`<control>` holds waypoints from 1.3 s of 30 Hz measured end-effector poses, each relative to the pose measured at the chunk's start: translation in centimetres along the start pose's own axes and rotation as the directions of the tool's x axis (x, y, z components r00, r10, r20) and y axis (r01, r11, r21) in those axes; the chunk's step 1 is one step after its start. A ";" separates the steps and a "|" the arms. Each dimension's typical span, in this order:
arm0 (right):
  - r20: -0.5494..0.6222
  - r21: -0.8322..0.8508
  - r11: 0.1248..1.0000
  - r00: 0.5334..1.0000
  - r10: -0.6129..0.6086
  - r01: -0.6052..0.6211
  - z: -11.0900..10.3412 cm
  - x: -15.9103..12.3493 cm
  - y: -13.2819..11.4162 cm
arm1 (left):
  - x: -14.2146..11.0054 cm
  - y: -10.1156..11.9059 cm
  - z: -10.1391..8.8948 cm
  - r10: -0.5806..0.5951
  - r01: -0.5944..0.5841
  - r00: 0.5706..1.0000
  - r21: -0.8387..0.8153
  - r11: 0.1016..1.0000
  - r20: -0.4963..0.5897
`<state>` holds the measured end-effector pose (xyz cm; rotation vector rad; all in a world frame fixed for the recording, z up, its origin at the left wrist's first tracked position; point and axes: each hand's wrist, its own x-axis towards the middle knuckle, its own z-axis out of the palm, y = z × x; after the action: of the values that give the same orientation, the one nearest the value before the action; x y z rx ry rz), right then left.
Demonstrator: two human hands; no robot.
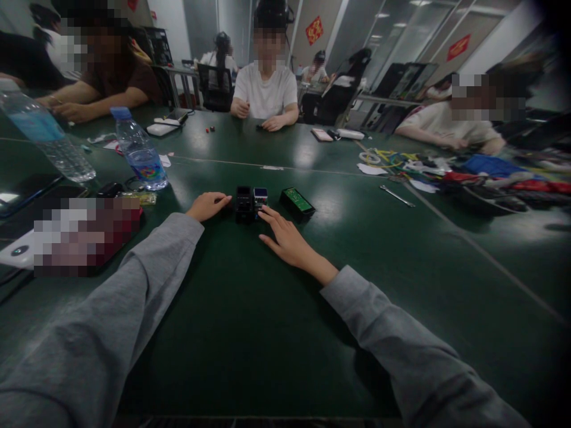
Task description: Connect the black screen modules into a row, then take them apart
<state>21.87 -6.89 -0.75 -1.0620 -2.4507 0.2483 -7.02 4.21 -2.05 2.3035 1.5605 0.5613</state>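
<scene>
A small black block-shaped device [245, 204] stands on the green table [250, 321], with a smaller piece with a blue-purple top [260, 196] right beside it. My left hand [207, 205] lies flat just left of the black device, fingers stretched toward it and holding nothing. My right hand [285, 238] rests on the table to the right, fingers spread, its fingertips touching the base of the smaller piece. A black box with a green top [297, 202] lies just beyond my right hand.
Two water bottles [140, 151] [47, 139] stand at the left, near phones and a small black item [109, 189]. A metal wrench [397, 196] and a heap of coloured parts [473, 172] lie at the right. Other people sit round the far side.
</scene>
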 end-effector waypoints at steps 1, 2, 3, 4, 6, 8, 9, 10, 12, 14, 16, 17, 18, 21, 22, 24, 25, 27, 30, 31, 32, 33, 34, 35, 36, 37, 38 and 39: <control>-0.003 -0.001 1.000 1.000 -0.002 0.002 0.0 0.0 -0.1 | 0.0 0.0 0.0 0.002 -0.002 1.000 0.000 1.000 -0.001; -0.004 -0.001 1.000 1.000 -0.003 0.003 -0.1 0.0 -0.1 | 0.0 0.0 0.0 0.003 -0.003 1.000 -0.001 1.000 -0.002; -0.006 -0.001 1.000 1.000 -0.004 0.004 -0.1 0.0 -0.2 | -0.1 0.1 0.0 0.003 -0.003 1.000 -0.004 1.000 -0.004; -0.006 -0.001 1.000 1.000 -0.003 0.003 -0.2 0.0 -0.2 | -0.1 0.2 -0.1 0.002 -0.002 1.000 -0.006 1.000 -0.005; -0.005 0.001 1.000 1.000 0.002 -0.002 -0.2 -0.1 -0.2 | -0.1 0.2 -0.1 -0.001 0.001 1.000 -0.008 1.000 -0.008; -0.009 -0.005 1.000 1.000 0.012 -0.012 -0.1 -0.1 -0.2 | -0.2 0.3 -0.1 -0.005 0.005 1.000 -0.005 1.000 -0.012; -0.015 -0.013 1.000 1.000 0.018 -0.018 -0.1 -0.1 -0.2 | -0.2 0.3 -0.1 -0.007 0.007 1.000 -0.003 1.000 -0.011; -0.022 -0.022 0.999 0.999 0.024 -0.025 0.0 -0.2 -0.1 | -0.2 0.3 -0.1 -0.010 0.010 1.000 -0.002 1.000 -0.007; -0.030 -0.037 0.999 0.999 0.031 -0.032 0.1 -0.2 0.0 | -0.2 0.4 -0.2 -0.014 0.014 1.000 -0.001 1.000 0.000; -0.030 -0.041 0.999 0.999 0.029 -0.030 0.3 -0.2 0.1 | -0.2 0.4 -0.2 -0.014 0.014 1.000 0.000 1.000 0.002; -0.031 -0.037 0.999 0.999 0.022 -0.023 0.3 -0.2 0.1 | -0.2 0.4 -0.1 -0.011 0.011 1.000 -0.001 1.000 0.001; -0.033 -0.036 0.999 0.999 0.020 -0.021 0.4 -0.2 0.2 | -0.2 0.3 -0.1 -0.008 0.008 1.000 -0.004 1.000 0.000; -0.036 -0.037 0.999 0.999 0.021 -0.022 0.4 -0.2 0.2 | -0.1 0.3 -0.1 -0.004 0.004 1.000 -0.007 1.000 -0.001; -0.045 -0.050 0.998 0.998 0.033 -0.035 0.4 -0.2 0.1 | -0.1 0.1 0.0 0.001 -0.001 1.000 -0.015 1.000 -0.005; -0.046 -0.054 0.998 0.998 0.037 -0.040 0.4 -0.2 0.1 | -0.1 0.1 0.0 0.003 -0.003 1.000 -0.015 1.000 -0.003; -0.044 -0.058 0.997 0.998 0.042 -0.045 0.4 -0.3 0.2 | -0.1 0.2 -0.1 0.006 -0.006 1.000 -0.013 1.000 0.001; -0.044 -0.060 0.997 0.998 0.043 -0.045 0.4 -0.3 0.2 | -0.2 0.2 -0.2 0.007 -0.006 1.000 -0.011 1.000 0.001; -0.048 -0.067 0.997 0.998 0.043 -0.046 0.4 -0.3 0.2 | -0.2 0.3 -0.2 0.000 0.000 1.000 -0.010 1.000 0.003; -0.051 -0.072 0.996 0.998 0.042 -0.046 0.5 -0.3 0.3 | -0.2 0.3 -0.1 -0.005 0.005 1.000 -0.009 1.000 -0.001; -0.052 -0.070 0.996 0.998 0.044 -0.048 0.6 -0.3 0.3 | -0.2 0.2 -0.1 -0.002 0.002 1.000 -0.008 1.000 -0.004; -0.052 -0.069 0.996 0.998 0.046 -0.050 0.6 -0.3 0.3 | -0.2 0.2 -0.1 0.004 -0.004 1.000 -0.009 1.000 -0.009; -0.051 -0.069 0.996 0.997 0.050 -0.053 0.6 -0.3 0.3 | -0.2 0.1 0.0 0.009 -0.009 1.000 -0.010 1.000 -0.012; -0.052 -0.070 0.996 0.997 0.052 -0.055 0.6 -0.3 0.2 | -0.2 0.1 0.0 0.012 -0.012 1.000 -0.011 1.000 -0.012; -0.052 -0.072 0.996 0.997 0.053 -0.057 0.5 -0.3 0.2 | -0.2 0.1 -0.1 0.012 -0.012 1.000 -0.009 1.000 -0.009; -0.051 -0.074 0.996 0.997 0.053 -0.057 0.5 -0.3 0.2 | -0.2 0.1 -0.1 0.010 -0.010 1.000 -0.006 1.000 -0.006; -0.049 -0.074 0.996 0.998 0.050 -0.054 0.4 -0.3 0.1 | -0.2 0.2 -0.1 0.007 -0.007 1.000 0.000 1.000 -0.004; -0.047 -0.072 0.996 0.998 0.045 -0.048 0.4 -0.3 0.1 | -0.2 0.3 -0.2 0.002 -0.002 1.000 0.006 1.000 -0.004; -0.046 -0.067 0.997 0.998 0.037 -0.040 0.3 -0.3 0.1 | -0.2 0.3 -0.2 0.001 -0.001 1.000 0.008 1.000 -0.004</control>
<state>21.92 -7.04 -1.17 -1.1322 -2.4162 0.1526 -6.93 3.85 -1.75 2.3108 1.5665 0.5610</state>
